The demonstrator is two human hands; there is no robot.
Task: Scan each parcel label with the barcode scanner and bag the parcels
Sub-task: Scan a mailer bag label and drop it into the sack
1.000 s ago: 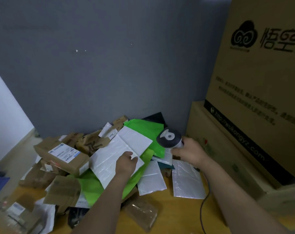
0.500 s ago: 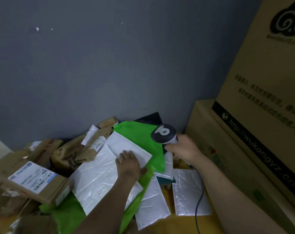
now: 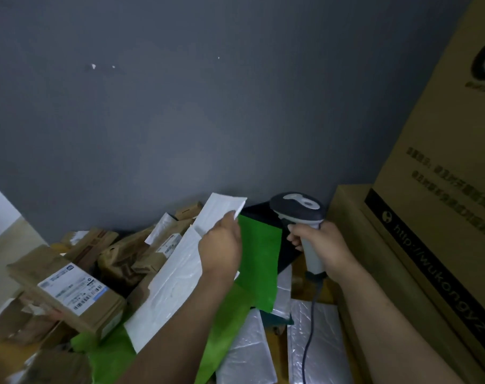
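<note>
Left grip (image 3: 221,248) on white parcel (image 3: 177,278), now higher.

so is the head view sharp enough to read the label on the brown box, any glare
Head view: dim and soft; the label shows barcode stripes but its text is unreadable; mild sheen on the plastic mailers, no harsh glare.

Parcel pile (image 3: 119,273) against the wall (image 3: 180,120), stacked cartons (image 3: 443,189) to its right, scanner (image 3: 299,209) between them.
</note>
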